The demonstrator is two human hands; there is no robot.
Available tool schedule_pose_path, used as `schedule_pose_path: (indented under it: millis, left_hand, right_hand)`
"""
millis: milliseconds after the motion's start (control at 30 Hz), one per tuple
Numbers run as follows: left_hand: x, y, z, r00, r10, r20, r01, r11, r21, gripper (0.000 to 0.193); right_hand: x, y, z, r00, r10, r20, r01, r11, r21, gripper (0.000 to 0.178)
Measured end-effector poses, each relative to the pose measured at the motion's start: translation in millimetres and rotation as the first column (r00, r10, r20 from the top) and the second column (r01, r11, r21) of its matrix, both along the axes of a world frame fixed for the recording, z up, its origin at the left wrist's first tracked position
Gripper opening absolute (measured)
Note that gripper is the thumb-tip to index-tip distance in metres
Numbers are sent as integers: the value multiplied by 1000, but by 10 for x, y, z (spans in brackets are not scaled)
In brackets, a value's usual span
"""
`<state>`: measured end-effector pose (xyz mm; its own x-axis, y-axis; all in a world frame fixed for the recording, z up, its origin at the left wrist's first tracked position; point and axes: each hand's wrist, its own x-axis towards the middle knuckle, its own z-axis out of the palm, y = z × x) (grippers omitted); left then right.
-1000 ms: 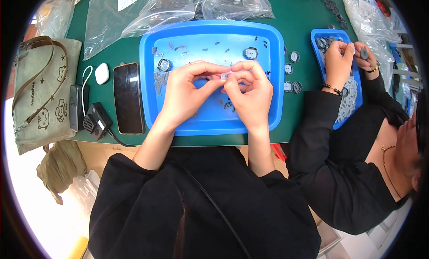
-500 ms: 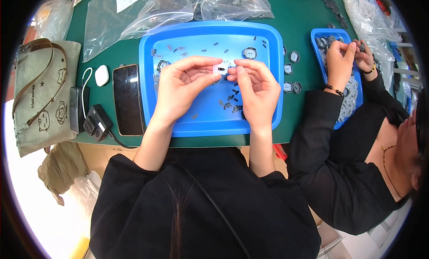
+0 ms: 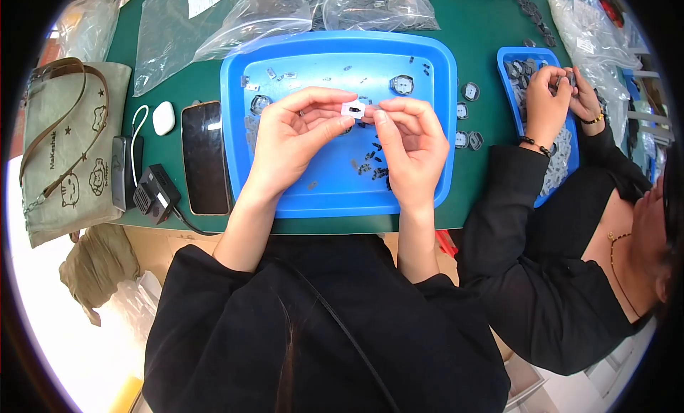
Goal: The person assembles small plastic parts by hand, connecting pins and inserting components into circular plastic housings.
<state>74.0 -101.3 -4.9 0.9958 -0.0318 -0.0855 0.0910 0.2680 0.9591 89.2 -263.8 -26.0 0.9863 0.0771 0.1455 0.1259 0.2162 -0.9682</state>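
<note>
While a green table extends beneath and beyond both hands, a blue tray is placed directly under them. A dark phone is set outside the tray, to the left of the left hand. The left hand is closed in a pinch, a small white piece being gripped between its thumb and forefinger above the tray. The right hand is held narrow, thumb and forefinger drawn near each other; whether anything is held there cannot be told. A grey-rimmed housing is seen in the tray ahead of the right fingers. The white piece is held in the gap between the hands, at the tips of the left fingers and just left of the right ones; contact with the right cannot be made out. Its longer side appears to be aligned across, from left hand to right. Loose black parts are scattered left of the right palm. On the white piece's face a tiny black shape is shown.
</note>
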Motion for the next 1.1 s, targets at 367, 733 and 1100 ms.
schedule_pose_path:
  millis: [367,733,1100]
  left_hand:
    - [-7,1,-10,999,25,-21,-25,1000,10,28]
    - [0,-9,-1,1000,5,-16,-5,1000,-17,29]
    - [1,1,-28,1000,21,-14,-21,1000,-18,28]
  right_hand:
    - [22,-52,32,981,71,-183,-40,986,163,12]
    - [19,-58,-13,991,110,-81,-91,974,207,13]
    - [12,10,-19,997,36,64,-26,987,-157,25]
